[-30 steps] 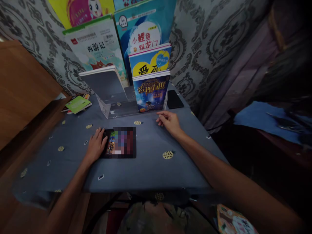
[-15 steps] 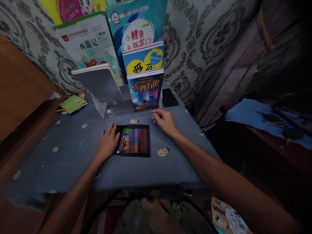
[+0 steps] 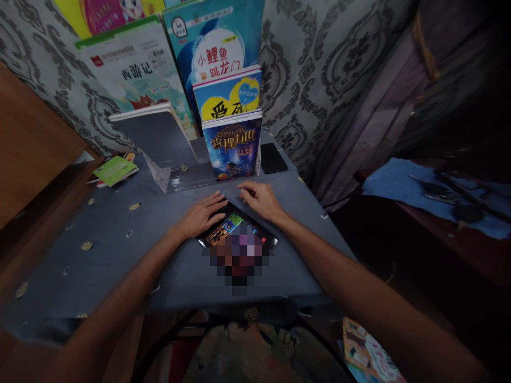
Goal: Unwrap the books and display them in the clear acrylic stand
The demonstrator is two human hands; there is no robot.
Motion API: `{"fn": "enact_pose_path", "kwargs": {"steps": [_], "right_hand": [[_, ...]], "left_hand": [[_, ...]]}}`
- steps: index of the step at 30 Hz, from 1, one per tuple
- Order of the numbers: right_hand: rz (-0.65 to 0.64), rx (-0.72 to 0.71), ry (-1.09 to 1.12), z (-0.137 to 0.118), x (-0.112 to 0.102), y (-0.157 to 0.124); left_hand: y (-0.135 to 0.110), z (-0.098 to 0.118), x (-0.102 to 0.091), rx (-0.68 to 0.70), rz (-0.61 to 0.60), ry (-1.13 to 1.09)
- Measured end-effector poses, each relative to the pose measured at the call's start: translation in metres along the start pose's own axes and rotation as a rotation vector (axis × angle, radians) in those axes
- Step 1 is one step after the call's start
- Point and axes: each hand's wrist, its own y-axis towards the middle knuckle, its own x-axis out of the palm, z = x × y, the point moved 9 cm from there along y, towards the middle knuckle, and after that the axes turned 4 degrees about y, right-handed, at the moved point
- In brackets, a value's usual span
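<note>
A thin book with a black cover and small colourful pictures (image 3: pixel 226 227) lies flat and turned at an angle on the cloth; its near part is blurred out by blocks. My left hand (image 3: pixel 203 215) rests over the book's far left edge, fingers spread and thumb on the cover. Just beyond the book's far right edge is my right hand (image 3: pixel 261 201), loosely bent with a gap between index finger and thumb, nothing seen in it. Behind my hands, a blue book with gold lettering (image 3: pixel 233 149) stands in a clear acrylic stand (image 3: pixel 175 178).
Taller picture books (image 3: pixel 136 69) stand behind, against the patterned wall covering. A black phone-like slab (image 3: pixel 273 158) lies right of the stand. Small green-topped booklets (image 3: pixel 115 170) sit at the left. A grey pineapple-print cloth (image 3: pixel 107 271) covers the table. Another book (image 3: pixel 369 351) is low at right.
The black book has turned clockwise, its far edge now angled. My left hand has moved right and away from me with it. My right hand has come slightly left, nearer the book.
</note>
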Motion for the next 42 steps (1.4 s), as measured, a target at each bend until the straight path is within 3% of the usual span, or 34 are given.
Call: {"fn": "enact_pose_path", "kwargs": {"steps": [5,10,15,21,24,28,33,42], "right_hand": [[0.026,-0.034,-0.141,0.0,-0.006,0.003],[0.053,-0.062,-0.25,0.008,-0.012,0.006],[0.026,-0.032,-0.353,0.015,-0.014,0.007],[0.002,-0.019,-0.416,0.016,-0.011,0.006],[0.007,0.003,-0.421,0.021,-0.012,0.007],[0.022,-0.019,-0.433,0.023,-0.012,0.009],[-0.002,-0.038,-0.477,0.02,-0.01,0.008],[-0.02,-0.017,-0.533,0.019,-0.017,0.01]], "left_hand": [[0.03,0.019,-0.01,0.129,0.158,-0.011],[0.057,0.019,-0.017,0.032,0.304,0.109],[0.069,0.012,-0.017,-0.07,0.324,0.246],[0.052,0.017,-0.015,-0.257,0.243,0.255],[0.035,0.042,-0.01,-0.227,0.194,0.286],[0.017,0.067,-0.007,-0.165,0.215,0.355],[0.014,0.06,-0.006,-0.196,0.22,0.348],[0.022,0.045,-0.005,-0.133,0.257,0.178]]}}
